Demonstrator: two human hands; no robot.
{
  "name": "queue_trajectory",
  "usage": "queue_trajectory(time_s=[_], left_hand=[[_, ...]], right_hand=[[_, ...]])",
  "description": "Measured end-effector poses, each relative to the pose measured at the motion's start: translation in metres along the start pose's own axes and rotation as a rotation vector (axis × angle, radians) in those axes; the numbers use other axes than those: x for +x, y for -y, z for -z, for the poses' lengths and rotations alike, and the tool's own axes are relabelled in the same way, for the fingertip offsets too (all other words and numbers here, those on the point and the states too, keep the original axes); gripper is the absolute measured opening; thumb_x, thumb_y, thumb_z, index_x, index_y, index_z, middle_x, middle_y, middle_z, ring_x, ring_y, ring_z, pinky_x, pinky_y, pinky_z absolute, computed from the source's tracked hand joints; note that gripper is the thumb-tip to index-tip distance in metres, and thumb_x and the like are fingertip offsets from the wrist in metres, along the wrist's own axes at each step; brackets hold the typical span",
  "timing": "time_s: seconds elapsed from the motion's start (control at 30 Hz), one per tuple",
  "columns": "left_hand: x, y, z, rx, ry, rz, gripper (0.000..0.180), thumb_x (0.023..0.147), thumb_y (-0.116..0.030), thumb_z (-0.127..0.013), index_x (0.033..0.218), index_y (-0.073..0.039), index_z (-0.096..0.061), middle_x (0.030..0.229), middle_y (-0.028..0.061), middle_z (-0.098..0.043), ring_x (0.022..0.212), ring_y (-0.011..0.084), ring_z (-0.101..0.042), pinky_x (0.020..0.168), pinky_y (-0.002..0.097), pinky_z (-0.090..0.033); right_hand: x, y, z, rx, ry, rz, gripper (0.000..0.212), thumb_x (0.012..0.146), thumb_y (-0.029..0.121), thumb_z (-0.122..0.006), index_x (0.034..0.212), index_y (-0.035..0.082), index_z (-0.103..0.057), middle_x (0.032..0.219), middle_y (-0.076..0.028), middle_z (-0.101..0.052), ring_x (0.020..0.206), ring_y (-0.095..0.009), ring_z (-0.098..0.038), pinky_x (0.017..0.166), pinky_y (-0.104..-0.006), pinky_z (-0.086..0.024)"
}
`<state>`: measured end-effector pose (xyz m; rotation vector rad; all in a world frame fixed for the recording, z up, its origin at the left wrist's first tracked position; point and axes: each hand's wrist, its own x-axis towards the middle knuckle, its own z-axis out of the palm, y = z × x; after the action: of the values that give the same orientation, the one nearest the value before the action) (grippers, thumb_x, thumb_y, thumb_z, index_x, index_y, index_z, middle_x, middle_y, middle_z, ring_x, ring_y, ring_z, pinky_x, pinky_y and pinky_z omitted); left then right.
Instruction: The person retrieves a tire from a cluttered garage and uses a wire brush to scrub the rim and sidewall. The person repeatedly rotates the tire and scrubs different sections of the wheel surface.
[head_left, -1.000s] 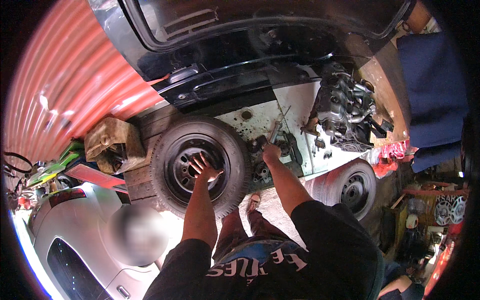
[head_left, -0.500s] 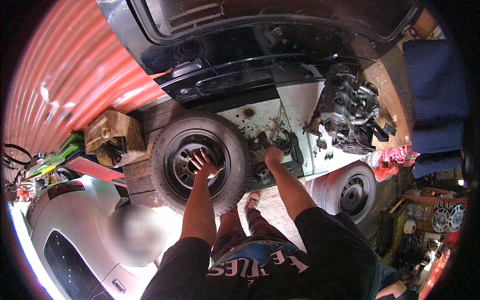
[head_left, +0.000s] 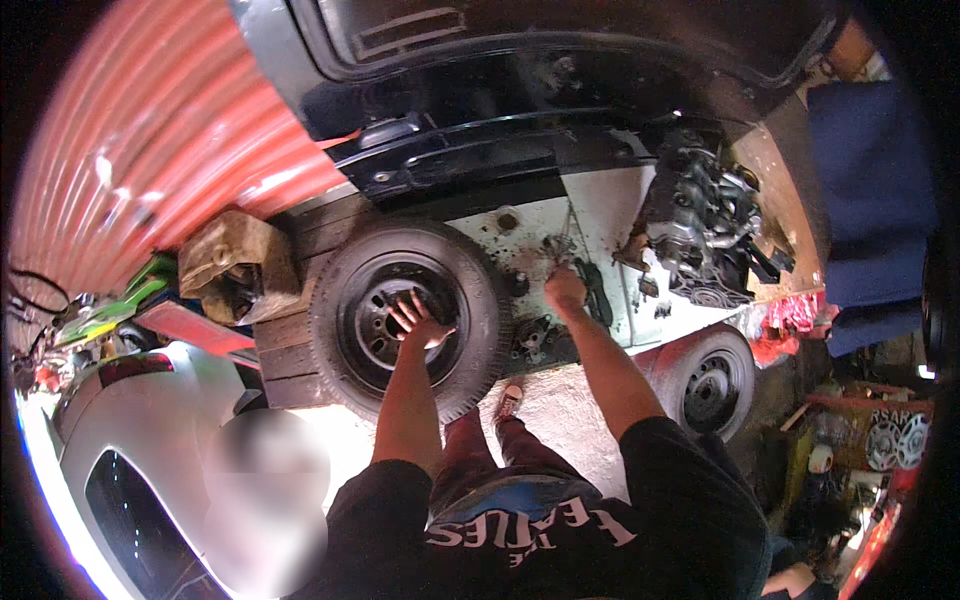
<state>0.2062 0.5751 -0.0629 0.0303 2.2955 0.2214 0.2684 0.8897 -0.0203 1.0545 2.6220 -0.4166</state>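
Note:
A wheel with a black steel rim and worn tyre (head_left: 335, 310) lies flat on the bench. My left hand (head_left: 418, 322) rests over its centre, palm down with the fingers spread. To the right of the tyre, my right hand (head_left: 566, 288) is closed in a fist above the bench's white top; what it grips is hidden. Just beyond that fist lie small metal tools or parts (head_left: 558, 246), too blurred to name. A dark, long-shaped part (head_left: 597, 292) lies right beside it, and a greasy round metal part (head_left: 532, 340) sits nearer me.
An engine (head_left: 705, 225) stands on the bench's right. A dirty, cut-open container (head_left: 235, 265) is at the left. A black car panel (head_left: 480, 130) rises behind. Another wheel (head_left: 708, 385) stands below the right edge. A person and a silver car (head_left: 160, 430) are lower left.
My right hand has moved away from me and slightly right, and the dark block seen by it before no longer shows there. My left hand stays spread on the rim. The view has shifted slightly.

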Motion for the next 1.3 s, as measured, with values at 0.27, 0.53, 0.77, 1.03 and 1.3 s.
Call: queue_trajectory(time_s=[0.27,0.53,0.77,1.03,1.3], left_hand=[[-0.025,0.019,0.025,-0.036,-0.059,0.056,0.138,0.071,-0.076,-0.066,0.143,-0.021,0.038,0.147,0.0207,0.044,0.13,0.0484,0.043,0.105,0.076,-0.011],[-0.052,0.087,0.044,-0.007,-0.715,-0.069,0.077,0.088,-0.053,-0.058,0.15,-0.015,-0.033,0.144,0.0202,-0.039,0.135,0.033,-0.035,0.108,0.0631,-0.025],[-0.03,0.244,0.087,-0.249,-0.886,0.153,0.055,0.096,-0.043,-0.049,0.137,-0.007,-0.048,0.142,0.0217,-0.044,0.13,0.0382,-0.042,0.105,0.0519,-0.035],[-0.012,0.321,0.11,-0.714,-0.496,0.12,0.077,0.098,-0.061,-0.02,0.138,0.0,-0.047,0.132,0.0307,-0.052,0.124,0.0468,-0.048,0.108,0.0494,-0.035],[0.034,0.348,0.107,-0.702,-0.401,0.009,0.073,0.1,-0.057,-0.024,0.143,-0.001,-0.039,0.131,0.0321,-0.052,0.122,0.0482,-0.049,0.104,0.0503,-0.039]], right_hand=[[-0.041,0.016,0.062,0.456,-0.47,0.355,0.023,0.088,0.022,-0.062,0.096,0.0,-0.06,0.081,-0.024,-0.067,0.078,-0.046,-0.065,0.067,-0.0512,-0.053],[-0.07,0.021,0.106,1.147,-0.627,0.595,0.017,0.08,0.012,-0.075,0.094,0.004,-0.069,0.076,-0.004,-0.067,0.067,-0.014,-0.058,0.063,-0.0283,-0.046],[-0.152,0.153,0.077,1.333,-0.202,0.388,0.026,0.084,0.023,-0.076,0.097,0.002,-0.068,0.078,-0.003,-0.067,0.069,-0.016,-0.062,0.062,-0.0283,-0.048],[-0.177,0.286,0.004,0.694,0.052,0.926,0.025,0.089,0.027,-0.069,0.088,0.002,-0.065,0.078,-0.015,-0.07,0.072,-0.028,-0.07,0.065,-0.038,-0.052],[-0.158,0.36,-0.058,0.731,-0.377,0.645,0.025,0.091,0.026,-0.063,0.097,0.002,-0.057,0.073,-0.02,-0.066,0.072,-0.042,-0.066,0.058,-0.0483,-0.05]])
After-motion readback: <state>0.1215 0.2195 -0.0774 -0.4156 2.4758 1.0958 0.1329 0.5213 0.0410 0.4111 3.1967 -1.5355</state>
